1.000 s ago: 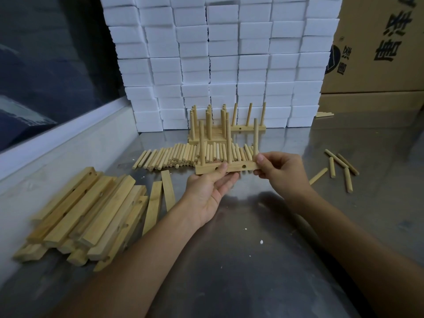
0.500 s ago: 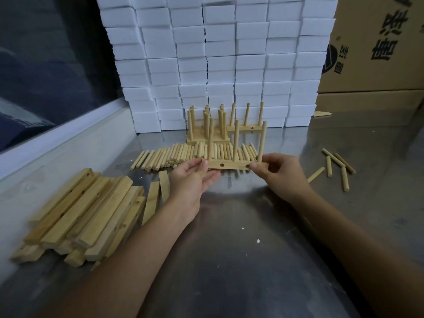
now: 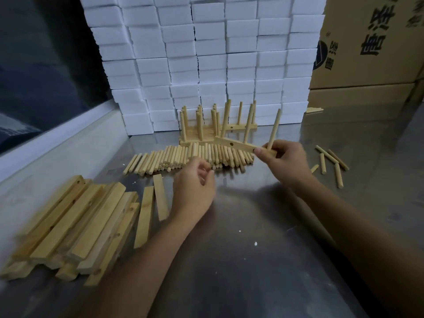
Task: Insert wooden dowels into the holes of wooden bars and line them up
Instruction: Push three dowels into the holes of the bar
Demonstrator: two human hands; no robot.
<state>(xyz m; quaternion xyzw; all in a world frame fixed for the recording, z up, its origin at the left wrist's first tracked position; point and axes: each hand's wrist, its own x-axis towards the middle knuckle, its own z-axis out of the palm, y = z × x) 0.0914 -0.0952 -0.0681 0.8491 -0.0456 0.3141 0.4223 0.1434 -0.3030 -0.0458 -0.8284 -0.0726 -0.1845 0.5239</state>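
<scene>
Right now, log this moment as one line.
phase: placing finished bar | right hand: holds doweled bar by its end | left hand: free, holds nothing | loose dowels: on table

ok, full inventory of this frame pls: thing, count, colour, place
held bar: one, light wood, three upright dowels, lifted above the dowel row, gripped at its right end
finished bars: several, exact count unclear, light wood, dowels upright, against the foam
loose dowels: many, light wood, lying in a row mid-table
stray dowels: about six, light wood, right of the row
empty bars: a dozen or so, light wood, piled at left
foam blocks: many, white, stacked at the back
cardboard boxes: at least two, brown, back right
table: one, grey metal
left hand: loosely curled, holds nothing
right hand: pinches the held bar
</scene>
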